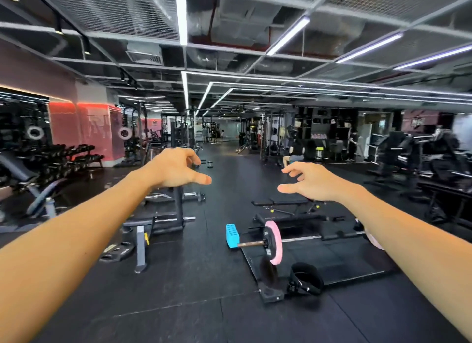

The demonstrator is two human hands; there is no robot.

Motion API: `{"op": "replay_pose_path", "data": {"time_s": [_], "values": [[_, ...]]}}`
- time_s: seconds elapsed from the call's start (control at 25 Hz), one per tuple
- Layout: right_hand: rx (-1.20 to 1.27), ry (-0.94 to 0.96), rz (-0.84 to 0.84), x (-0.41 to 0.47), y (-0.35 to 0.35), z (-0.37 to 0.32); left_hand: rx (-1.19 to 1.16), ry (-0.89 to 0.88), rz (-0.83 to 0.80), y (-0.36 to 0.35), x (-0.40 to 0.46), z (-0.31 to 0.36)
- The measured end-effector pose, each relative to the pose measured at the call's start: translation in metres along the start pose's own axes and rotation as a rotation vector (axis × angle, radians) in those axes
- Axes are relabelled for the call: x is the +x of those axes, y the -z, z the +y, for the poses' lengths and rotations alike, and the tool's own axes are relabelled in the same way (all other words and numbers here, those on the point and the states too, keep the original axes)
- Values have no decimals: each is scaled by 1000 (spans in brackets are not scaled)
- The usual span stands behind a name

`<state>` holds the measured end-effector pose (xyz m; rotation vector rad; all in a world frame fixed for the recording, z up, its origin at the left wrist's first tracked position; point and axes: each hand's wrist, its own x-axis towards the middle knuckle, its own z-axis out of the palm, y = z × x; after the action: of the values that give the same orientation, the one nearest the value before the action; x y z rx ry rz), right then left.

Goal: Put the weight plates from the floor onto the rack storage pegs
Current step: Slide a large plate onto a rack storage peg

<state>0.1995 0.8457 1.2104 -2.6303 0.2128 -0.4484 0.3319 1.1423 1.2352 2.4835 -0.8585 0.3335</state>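
Note:
Both my arms reach forward at chest height over the black gym floor. My left hand (178, 167) hangs in the air with relaxed fingers and holds nothing. My right hand (310, 180) mirrors it, also holding nothing. Below them a barbell (301, 239) lies on a dark mat, carrying a pink plate (277, 241) and a black plate (267, 241) on its near end. Flat black plates (117, 252) lie on the floor at the left, beside a bench leg. A black upright stand with horizontal pegs (178, 209) rises behind the bench, under my left hand.
A blue block (232, 235) stands by the barbell's end. A black lifting belt (305, 278) lies near the mat. Flat benches (288, 209) sit beyond the bar. Dumbbell racks (63, 158) line the left wall, machines fill the right, and people stand in the distance.

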Motion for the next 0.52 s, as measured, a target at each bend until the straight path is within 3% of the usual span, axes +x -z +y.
{"op": "replay_pose_path", "data": {"time_s": [0.28,0.52], "values": [[-56,-151,92,136,-9,81,-32,-188,-66,-78,203,-26],[-126,-368,186,206,14,171,-118,-377,-180,-160,359,10]]}}
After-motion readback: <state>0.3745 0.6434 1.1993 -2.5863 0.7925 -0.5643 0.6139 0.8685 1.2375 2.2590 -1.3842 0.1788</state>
